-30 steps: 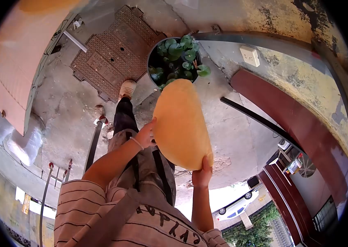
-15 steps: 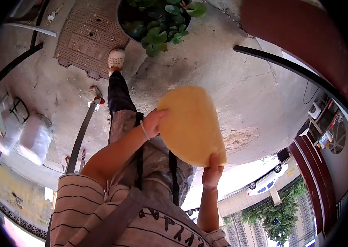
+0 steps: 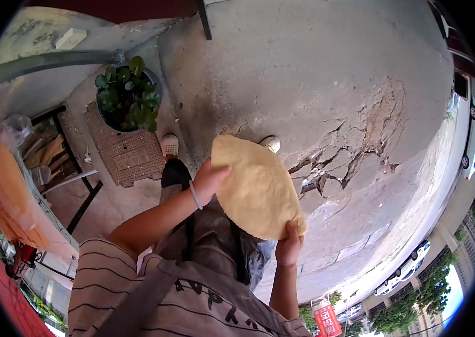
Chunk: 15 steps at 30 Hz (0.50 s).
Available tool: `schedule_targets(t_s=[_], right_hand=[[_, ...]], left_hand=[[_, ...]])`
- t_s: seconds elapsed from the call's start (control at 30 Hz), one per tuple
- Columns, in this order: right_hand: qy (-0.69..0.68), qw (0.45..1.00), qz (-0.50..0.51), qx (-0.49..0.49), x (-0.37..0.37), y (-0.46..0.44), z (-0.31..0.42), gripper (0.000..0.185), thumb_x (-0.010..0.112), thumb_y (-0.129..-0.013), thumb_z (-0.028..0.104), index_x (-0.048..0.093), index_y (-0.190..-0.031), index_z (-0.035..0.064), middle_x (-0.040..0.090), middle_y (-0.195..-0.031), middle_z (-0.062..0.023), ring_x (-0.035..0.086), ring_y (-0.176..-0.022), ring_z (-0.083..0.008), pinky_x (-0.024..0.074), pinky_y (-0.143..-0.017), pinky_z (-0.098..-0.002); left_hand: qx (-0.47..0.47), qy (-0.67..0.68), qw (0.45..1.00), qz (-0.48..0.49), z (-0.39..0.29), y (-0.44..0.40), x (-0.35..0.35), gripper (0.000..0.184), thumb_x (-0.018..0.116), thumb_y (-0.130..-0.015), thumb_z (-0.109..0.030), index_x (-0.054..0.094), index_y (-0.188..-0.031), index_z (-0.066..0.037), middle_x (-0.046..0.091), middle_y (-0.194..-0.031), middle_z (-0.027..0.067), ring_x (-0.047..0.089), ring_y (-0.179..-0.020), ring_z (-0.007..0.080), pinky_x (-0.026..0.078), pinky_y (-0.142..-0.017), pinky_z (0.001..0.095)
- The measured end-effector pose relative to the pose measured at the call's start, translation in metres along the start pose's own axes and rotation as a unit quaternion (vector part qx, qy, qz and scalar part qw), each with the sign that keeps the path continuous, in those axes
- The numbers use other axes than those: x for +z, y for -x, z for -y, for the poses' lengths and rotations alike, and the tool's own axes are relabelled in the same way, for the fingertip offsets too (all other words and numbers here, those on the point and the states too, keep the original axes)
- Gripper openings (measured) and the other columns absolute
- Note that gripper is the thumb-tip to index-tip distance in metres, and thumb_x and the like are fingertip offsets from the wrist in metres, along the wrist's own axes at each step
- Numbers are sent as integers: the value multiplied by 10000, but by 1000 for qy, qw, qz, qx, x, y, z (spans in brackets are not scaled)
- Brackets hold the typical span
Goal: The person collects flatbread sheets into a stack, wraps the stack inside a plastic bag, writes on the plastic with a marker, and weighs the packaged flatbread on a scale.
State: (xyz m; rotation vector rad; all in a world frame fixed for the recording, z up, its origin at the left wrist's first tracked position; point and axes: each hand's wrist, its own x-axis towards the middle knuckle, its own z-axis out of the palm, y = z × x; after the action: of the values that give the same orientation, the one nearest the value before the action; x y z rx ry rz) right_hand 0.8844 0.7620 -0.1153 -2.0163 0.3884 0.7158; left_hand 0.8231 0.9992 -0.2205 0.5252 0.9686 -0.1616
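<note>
A flat, pale yellow sheet with rounded edges is held up in front of my body, above the ground. My left hand grips its left edge, thumb on top, and a light band circles that wrist. At the lower right corner, my right hand pinches the sheet with the thumb on its upper face. The fingers under the sheet are hidden.
A round pot of green plants stands beside a metal ground cover. Broken, cracked concrete lies to the right. Black metal legs and an orange-topped surface are at left. Parked cars show at far right.
The view has turned to the right, so the pot and ground cover now appear further left. Both hands still hold the sheet, which shows a paler, uneven face. A second shoe has come into view.
</note>
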Motion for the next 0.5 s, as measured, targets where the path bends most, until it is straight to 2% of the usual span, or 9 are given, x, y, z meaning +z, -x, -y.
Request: schedule_targets(t_s=[0.1, 0.17, 0.27, 0.37, 0.47, 0.5], right_hand=[[-180, 982, -47, 45, -24, 2, 12, 345, 469, -835, 104, 465, -1135, -65, 504, -1129, -126, 481, -1050, -210, 392, -883, -298], [-376, 922, -38, 80, -33, -6, 42, 378, 454, -827, 90, 428, -1172, -61, 501, -1143, -118, 484, -1061, -213, 376, -915, -308], [-474, 875, -4, 95, -67, -28, 38, 379, 422, -874, 164, 413, -1197, -34, 495, -1192, -127, 482, -1090, -225, 363, -946, -343], [-546, 828, 32, 126, -120, -48, 88, 387, 396, -889, 220, 427, -1187, -24, 497, -1197, -135, 487, -1091, -237, 351, -959, -359], [-543, 824, 95, 128, -177, -76, 124, 399, 379, -888, 235, 429, -1186, -27, 505, -1188, -143, 486, -1094, -253, 351, -960, -372], [-564, 807, 116, 132, -194, -84, 143, 408, 395, -877, 240, 429, -1184, -27, 511, -1181, -146, 481, -1102, -266, 361, -954, -379]], left_hand=[[42, -164, 985, 17, -40, 16, 60, 345, 505, -805, -51, 467, -1143, 5, 566, -1053, 71, 552, -932, 150, 443, -805, 296], [89, -228, 969, 22, -68, 28, 106, 343, 485, -797, -29, 467, -1137, 9, 566, -1050, 73, 546, -943, 151, 436, -818, 291], [118, -205, 971, 29, -86, 47, 165, 334, 479, -814, -28, 456, -1145, 9, 557, -1068, 76, 536, -966, 152, 428, -833, 289], [171, -249, 953, 36, -92, 75, 232, 332, 465, -842, -36, 428, -1169, 8, 542, -1098, 80, 524, -992, 156, 422, -847, 291], [195, -265, 944, 10, -94, 99, 294, 328, 470, -861, -50, 396, -1175, 8, 516, -1122, 80, 500, -1011, 156, 403, -868, 289], [206, -259, 944, 16, -100, 105, 313, 321, 474, -859, -59, 398, -1162, 14, 517, -1108, 84, 500, -999, 153, 406, -859, 288]])
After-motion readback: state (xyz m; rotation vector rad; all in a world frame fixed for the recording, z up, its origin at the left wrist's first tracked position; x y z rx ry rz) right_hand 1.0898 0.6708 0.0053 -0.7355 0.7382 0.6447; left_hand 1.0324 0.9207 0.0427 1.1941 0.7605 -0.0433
